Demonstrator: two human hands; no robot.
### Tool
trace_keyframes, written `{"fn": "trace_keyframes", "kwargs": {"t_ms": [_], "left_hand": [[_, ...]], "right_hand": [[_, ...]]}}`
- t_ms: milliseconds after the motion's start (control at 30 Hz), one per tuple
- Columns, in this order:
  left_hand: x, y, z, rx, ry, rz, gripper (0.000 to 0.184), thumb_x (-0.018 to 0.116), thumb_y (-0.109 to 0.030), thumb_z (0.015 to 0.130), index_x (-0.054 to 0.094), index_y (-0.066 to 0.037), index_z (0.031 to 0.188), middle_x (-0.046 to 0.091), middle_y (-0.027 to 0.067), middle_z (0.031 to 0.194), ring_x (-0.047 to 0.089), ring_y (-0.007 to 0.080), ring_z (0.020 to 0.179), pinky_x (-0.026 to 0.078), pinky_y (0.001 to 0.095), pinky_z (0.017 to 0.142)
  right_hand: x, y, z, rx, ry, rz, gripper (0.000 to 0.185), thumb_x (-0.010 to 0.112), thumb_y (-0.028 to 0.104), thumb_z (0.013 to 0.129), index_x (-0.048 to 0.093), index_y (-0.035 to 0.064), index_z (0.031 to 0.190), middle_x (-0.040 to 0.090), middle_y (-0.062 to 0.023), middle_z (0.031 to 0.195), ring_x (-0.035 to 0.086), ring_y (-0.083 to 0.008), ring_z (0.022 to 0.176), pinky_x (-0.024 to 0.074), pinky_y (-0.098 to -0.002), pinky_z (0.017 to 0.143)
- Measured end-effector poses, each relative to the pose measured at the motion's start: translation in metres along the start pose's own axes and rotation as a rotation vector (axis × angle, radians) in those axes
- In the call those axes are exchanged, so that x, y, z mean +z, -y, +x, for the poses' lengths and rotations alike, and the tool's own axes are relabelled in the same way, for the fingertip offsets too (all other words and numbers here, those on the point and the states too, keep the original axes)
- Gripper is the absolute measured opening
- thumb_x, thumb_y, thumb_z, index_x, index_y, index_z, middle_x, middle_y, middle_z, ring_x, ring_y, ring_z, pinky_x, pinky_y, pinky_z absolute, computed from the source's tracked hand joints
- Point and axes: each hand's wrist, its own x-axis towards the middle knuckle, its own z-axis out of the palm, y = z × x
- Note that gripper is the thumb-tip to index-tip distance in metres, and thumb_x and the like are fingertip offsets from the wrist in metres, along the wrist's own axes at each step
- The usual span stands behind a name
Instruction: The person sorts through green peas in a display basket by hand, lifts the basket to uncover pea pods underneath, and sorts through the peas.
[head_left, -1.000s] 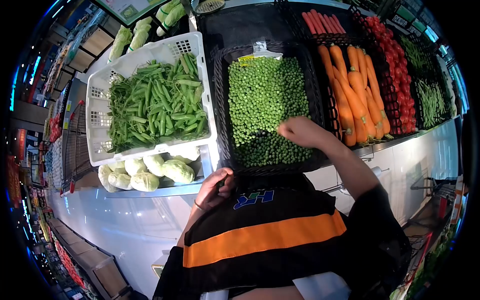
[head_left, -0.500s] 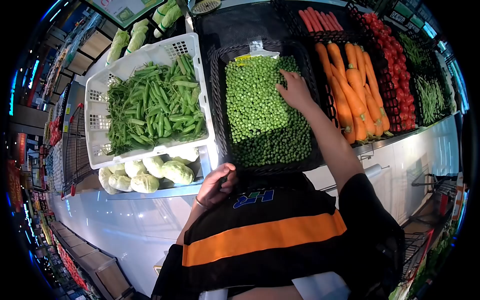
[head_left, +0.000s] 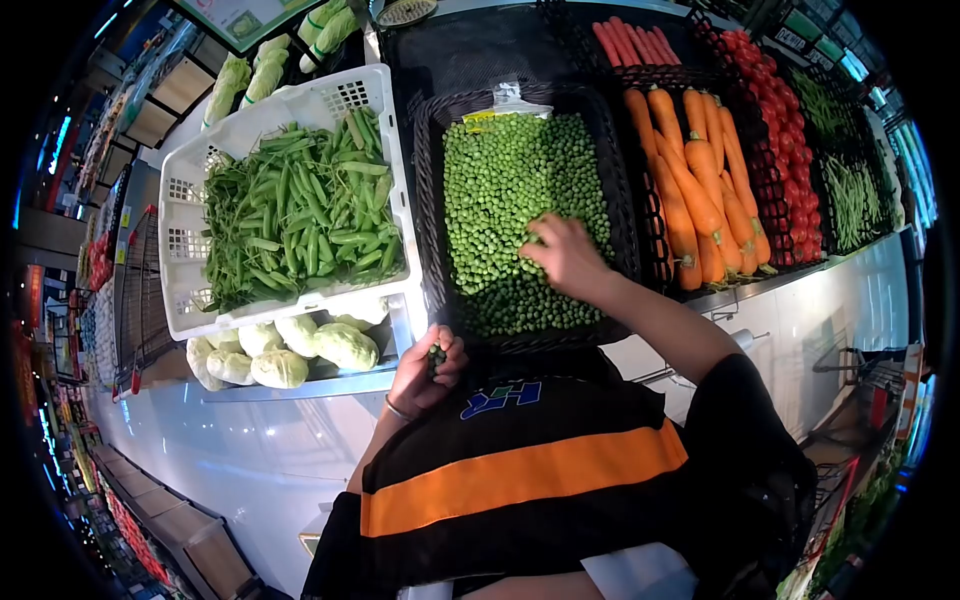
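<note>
Green peas (head_left: 500,190) fill a black woven basket (head_left: 430,240) in front of me, the near part lying in shadow. My right hand (head_left: 568,262) is over the right middle of the peas, palm down, with its fingers bent and slightly apart; nothing shows between them. Whether the fingertips touch the peas is hard to tell. Beside the basket's near left corner, my left hand (head_left: 425,372) is turned up and curled around a few dark green peas (head_left: 436,358).
A white crate (head_left: 180,322) of pea pods (head_left: 310,205) stands left, with pale cabbages (head_left: 280,367) below it. Carrots (head_left: 700,190), red tomatoes (head_left: 785,150) and green beans (head_left: 855,200) lie to the right. A shopping cart (head_left: 145,290) stands at far left.
My right hand has moved from the upper right of the peas toward me and slightly left. My left hand has turned or loosened a little, so the peas in it now show.
</note>
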Motion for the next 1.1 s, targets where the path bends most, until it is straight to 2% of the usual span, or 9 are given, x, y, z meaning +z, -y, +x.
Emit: {"fn": "trace_keyframes", "kwargs": {"t_ms": [67, 100, 167, 267, 333, 400, 533, 733, 1100], "left_hand": [[-0.001, -0.001, 0.002, -0.021, -0.002, -0.024, 0.029, 0.043, -0.034, 0.095, 0.046, -0.009, 0.081, 0.042, 0.0025, 0.074, 0.037, 0.0083, 0.057, 0.029, 0.0150, 0.043], [-0.002, -0.002, 0.003, -0.020, -0.002, -0.026, 0.029, 0.043, -0.034, 0.095, 0.046, -0.009, 0.081, 0.042, 0.0025, 0.074, 0.037, 0.0083, 0.057, 0.029, 0.0150, 0.043], [-0.002, -0.002, 0.006, -0.042, 0.020, -0.013, 0.026, 0.044, -0.031, 0.095, 0.047, -0.008, 0.082, 0.042, 0.0026, 0.074, 0.037, 0.0084, 0.058, 0.030, 0.0150, 0.043], [0.005, -0.004, 0.008, -0.053, -0.018, 0.050, 0.022, 0.046, -0.026, 0.093, 0.049, -0.007, 0.082, 0.043, 0.0025, 0.074, 0.037, 0.0082, 0.058, 0.029, 0.0150, 0.043], [0.007, -0.005, 0.008, -0.040, -0.004, 0.085, 0.021, 0.047, -0.025, 0.093, 0.050, -0.007, 0.082, 0.043, 0.0024, 0.075, 0.038, 0.0081, 0.059, 0.029, 0.0151, 0.043], [0.008, -0.002, 0.006, -0.025, 0.003, 0.109, 0.020, 0.047, -0.024, 0.092, 0.050, -0.007, 0.083, 0.044, 0.0024, 0.075, 0.038, 0.0079, 0.059, 0.029, 0.0151, 0.043], [0.012, -0.002, 0.007, -0.018, -0.023, 0.115, 0.019, 0.048, -0.023, 0.092, 0.051, -0.007, 0.083, 0.045, 0.0022, 0.074, 0.039, 0.0078, 0.059, 0.029, 0.0156, 0.044], [0.035, -0.008, 0.031, -0.019, 0.004, 0.306, 0.020, 0.046, -0.024, 0.093, 0.051, -0.006, 0.085, 0.046, 0.0011, 0.073, 0.040, 0.0075, 0.058, 0.028, 0.0170, 0.044], [0.023, -0.009, 0.089, -0.173, 0.006, 0.266, 0.017, 0.049, -0.021, 0.091, 0.054, -0.006, 0.089, 0.050, 0.0025, 0.076, 0.043, 0.0092, 0.061, 0.029, 0.0177, 0.045]], "right_hand": [[-0.028, 0.001, -0.011, 0.387, -0.029, -0.202, 0.048, 0.066, 0.013, 0.077, 0.050, 0.0104, 0.122, 0.035, -0.0195, 0.135, 0.036, -0.0389, 0.122, 0.0312, -0.0523, 0.102], [-0.038, -0.001, -0.015, 0.386, -0.028, -0.203, 0.048, 0.066, 0.013, 0.077, 0.050, 0.0104, 0.122, 0.035, -0.0195, 0.135, 0.036, -0.0389, 0.122, 0.0312, -0.0523, 0.102], [-0.051, -0.005, -0.018, 0.638, -0.101, 0.077, 0.058, 0.065, 0.017, 0.080, 0.040, 0.0064, 0.131, 0.035, -0.0243, 0.132, 0.039, -0.0404, 0.119, 0.0356, -0.0498, 0.100], [-0.029, 0.003, -0.009, 0.577, 0.171, -0.060, 0.065, 0.063, 0.021, 0.082, 0.032, 0.0056, 0.136, 0.034, -0.0242, 0.133, 0.040, -0.0411, 0.117, 0.0399, -0.0463, 0.095], [-0.042, 0.007, -0.004, 0.481, 0.258, 0.221, 0.048, 0.060, 0.021, 0.084, 0.046, 0.0043, 0.127, 0.044, -0.0211, 0.127, 0.050, -0.0346, 0.109, 0.0422, -0.0417, 0.093], [-0.037, -0.012, 0.008, 0.487, -0.165, 0.245, 0.032, 0.055, 0.016, 0.087, 0.054, 0.0030, 0.116, 0.056, -0.0182, 0.112, 0.058, -0.0315, 0.097, 0.0459, -0.0392, 0.087], [-0.043, -0.074, 0.047, 0.585, -0.571, 0.288, 0.019, 0.054, 0.008, 0.087, 0.060, 0.0007, 0.103, 0.065, -0.0146, 0.090, 0.064, -0.0265, 0.082, 0.0509, -0.0358, 0.072], [-0.021, -0.103, 0.079, 0.630, -0.421, 0.255, 0.013, 0.064, 0.014, 0.077, 0.065, 0.0048, 0.085, 0.065, -0.0139, 0.084, 0.062, -0.0323, 0.080, 0.0498, -0.0412, 0.071], [-0.013, -0.110, 0.086, 0.617, -0.428, 0.203, 0.023, 0.065, 0.013, 0.077, 0.058, 0.0090, 0.098, 0.064, -0.0113, 0.081, 0.062, -0.0294, 0.078, 0.0491, -0.0420, 0.067]]}}
